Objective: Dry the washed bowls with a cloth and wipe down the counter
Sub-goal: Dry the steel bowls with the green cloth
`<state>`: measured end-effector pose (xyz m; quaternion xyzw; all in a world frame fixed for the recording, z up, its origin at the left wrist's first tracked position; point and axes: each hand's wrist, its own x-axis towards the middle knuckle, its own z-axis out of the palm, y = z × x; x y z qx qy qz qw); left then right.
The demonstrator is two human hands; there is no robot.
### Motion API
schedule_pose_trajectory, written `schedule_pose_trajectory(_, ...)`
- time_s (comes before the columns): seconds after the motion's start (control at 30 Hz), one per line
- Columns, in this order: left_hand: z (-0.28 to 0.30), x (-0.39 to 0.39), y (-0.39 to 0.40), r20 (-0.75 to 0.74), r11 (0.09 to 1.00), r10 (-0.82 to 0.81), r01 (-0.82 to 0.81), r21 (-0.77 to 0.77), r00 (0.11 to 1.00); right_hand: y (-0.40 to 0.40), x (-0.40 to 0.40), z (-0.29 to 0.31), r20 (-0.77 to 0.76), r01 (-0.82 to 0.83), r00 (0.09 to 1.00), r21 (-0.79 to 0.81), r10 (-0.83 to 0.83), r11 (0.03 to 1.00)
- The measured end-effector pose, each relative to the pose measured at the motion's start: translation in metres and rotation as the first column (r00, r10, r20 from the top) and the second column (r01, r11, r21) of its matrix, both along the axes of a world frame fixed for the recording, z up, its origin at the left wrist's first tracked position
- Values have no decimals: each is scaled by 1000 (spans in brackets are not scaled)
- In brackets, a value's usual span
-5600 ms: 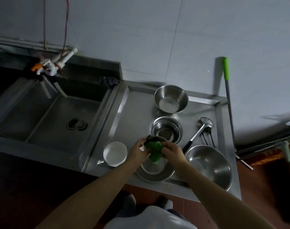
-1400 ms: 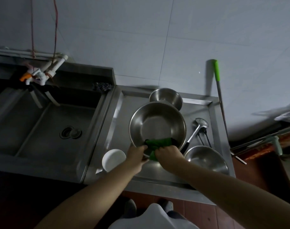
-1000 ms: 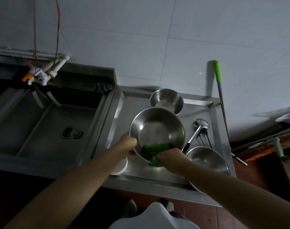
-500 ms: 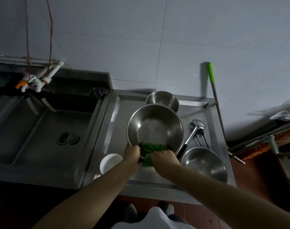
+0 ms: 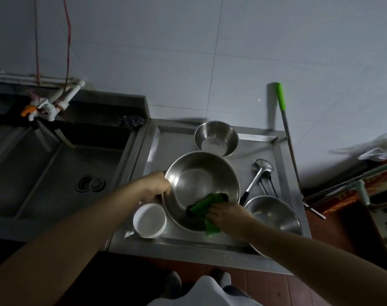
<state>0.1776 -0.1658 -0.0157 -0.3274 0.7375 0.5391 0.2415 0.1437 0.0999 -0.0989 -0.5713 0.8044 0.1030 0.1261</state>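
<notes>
A large steel bowl (image 5: 197,180) is held tilted above the steel counter (image 5: 179,240), its inside facing me. My left hand (image 5: 154,187) grips its left rim. My right hand (image 5: 226,215) presses a green cloth (image 5: 204,205) against the lower right of the bowl, part of the cloth inside and part hanging over the near rim. A small white bowl (image 5: 149,219) stands on the counter just left of the big bowl. Another steel bowl (image 5: 215,138) sits at the back, and a wide one (image 5: 274,214) at the right front.
A steel ladle (image 5: 257,175) and dark utensils (image 5: 268,184) lie on the counter's right side. A sink basin (image 5: 55,171) with a drain and a tap (image 5: 44,109) is to the left. A scouring pad (image 5: 130,121) sits on the sink ledge. A green-handled pole (image 5: 286,127) leans on the wall.
My left hand has shifted from the bowl's near rim up to its left rim, and the bowl has turned. The green cloth has slid to the lower right of the bowl.
</notes>
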Motion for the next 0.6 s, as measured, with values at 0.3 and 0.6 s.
schedule_pose_trajectory(0.3,-42,28,66,-57,800,511,-450,397,858,-29,4,24,0,261,965,101,-263,960)
schedule_pose_trajectory(0.6,-51,16,55,-92,893,428,-405,198,899,-39,16,17,172,236,956,38,-239,971)
